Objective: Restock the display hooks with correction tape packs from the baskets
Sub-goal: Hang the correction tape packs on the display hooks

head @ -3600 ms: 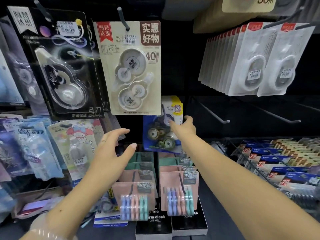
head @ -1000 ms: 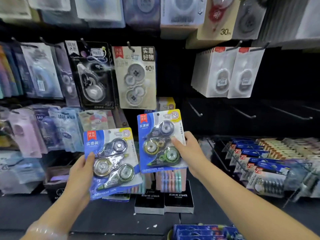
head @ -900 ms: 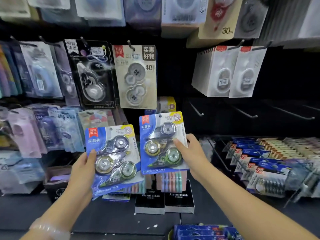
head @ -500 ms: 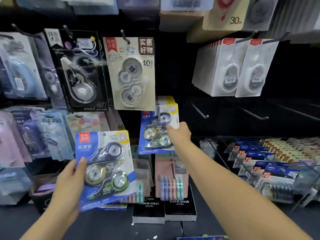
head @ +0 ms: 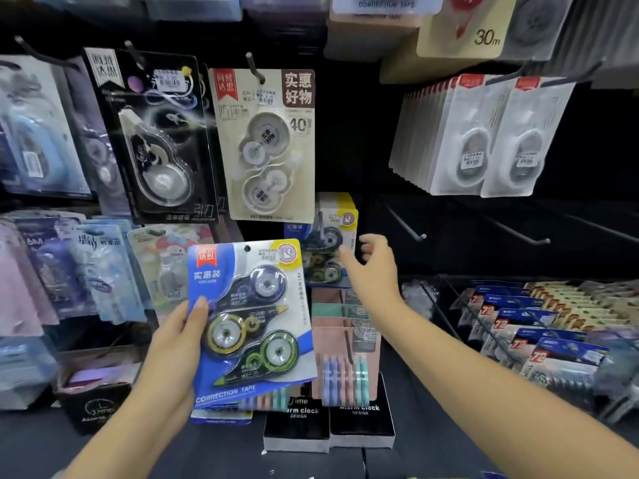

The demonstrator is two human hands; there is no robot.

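The left hand (head: 173, 354) grips one blue correction tape pack (head: 250, 323) by its left edge, thumb on the front, held below the beige two-roll pack (head: 268, 146). Half a second earlier the right hand (head: 375, 267) pinched a second pack (head: 326, 247); that pack now hangs on its hook and the hand is off it, fingers loosely spread and empty. Judgement: one pack restocked, one remaining. Farther right, three bare hooks (head: 408, 226) are visible.

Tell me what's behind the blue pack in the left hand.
Behind the blue pack, pastel tape rolls peek out at its lower edge, with another blue card below. The rest of what it covers is hidden.
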